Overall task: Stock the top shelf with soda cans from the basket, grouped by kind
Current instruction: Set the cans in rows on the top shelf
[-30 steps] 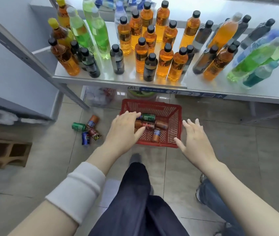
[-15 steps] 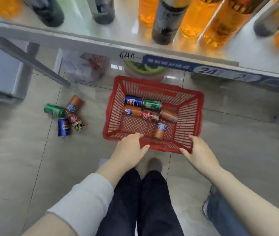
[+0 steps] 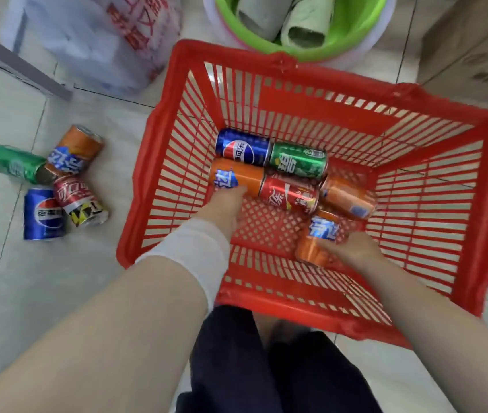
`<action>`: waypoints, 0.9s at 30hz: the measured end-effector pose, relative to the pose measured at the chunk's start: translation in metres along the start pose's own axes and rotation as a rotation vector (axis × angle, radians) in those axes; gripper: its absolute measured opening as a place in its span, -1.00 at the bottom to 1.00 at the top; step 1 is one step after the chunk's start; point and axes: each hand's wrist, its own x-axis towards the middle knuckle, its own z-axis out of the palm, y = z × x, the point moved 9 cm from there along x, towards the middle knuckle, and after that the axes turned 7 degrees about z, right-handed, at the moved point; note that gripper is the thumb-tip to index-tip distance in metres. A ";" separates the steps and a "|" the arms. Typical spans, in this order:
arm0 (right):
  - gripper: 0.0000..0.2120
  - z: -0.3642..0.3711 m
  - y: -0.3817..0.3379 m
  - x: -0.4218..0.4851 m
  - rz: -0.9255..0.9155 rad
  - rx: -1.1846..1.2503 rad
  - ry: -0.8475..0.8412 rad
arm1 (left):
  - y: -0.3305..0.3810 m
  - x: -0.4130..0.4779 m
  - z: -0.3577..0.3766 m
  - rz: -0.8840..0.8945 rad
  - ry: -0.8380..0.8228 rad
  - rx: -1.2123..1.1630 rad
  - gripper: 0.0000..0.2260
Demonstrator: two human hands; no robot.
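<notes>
tiled floor (image 3: 13,293); red basket (image 3: 433,120): both hands (image 3: 224,204) (image 3: 353,248) grip orange fanta cans (image 3: 236,177) (image 3: 317,236) beside pepsi (image 3: 241,147).

Red slatted plastic basket (image 3: 433,186) sits on the floor holding 6 aluminium soda cans on their sides: blue Pepsi can (image 3: 242,146) and green Sprite can (image 3: 298,160) end to end in the back row, orange Fanta can (image 3: 236,177) and red Coca-Cola can (image 3: 289,194) end to end just in front, a second orange can (image 3: 348,198) tilted at the right, a third orange can (image 3: 317,238) nearest. Left of the basket, 4 more cans lie clustered on the floor: green can (image 3: 16,163), orange can (image 3: 76,150), red can (image 3: 80,201), blue can (image 3: 44,214).
</notes>
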 end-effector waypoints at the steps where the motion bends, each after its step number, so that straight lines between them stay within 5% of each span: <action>1: -0.52 0.007 0.000 0.015 0.020 0.022 -0.009 | -0.003 0.015 0.000 -0.018 0.026 -0.038 -0.57; 11: -0.66 0.048 0.013 0.084 0.107 0.371 -0.052 | -0.006 0.094 0.007 -0.030 0.074 -0.341 -0.46; 15: -0.60 0.052 0.015 0.092 0.139 0.480 -0.063 | -0.010 0.106 0.007 -0.026 0.090 -0.428 -0.58; 22: -0.59 0.031 0.018 0.071 0.122 0.579 -0.066 | -0.016 0.085 -0.007 0.048 0.189 -0.260 -0.40; 27: -0.56 0.008 0.026 0.021 0.154 0.679 -0.080 | -0.012 0.011 -0.026 0.065 0.274 -0.260 -0.05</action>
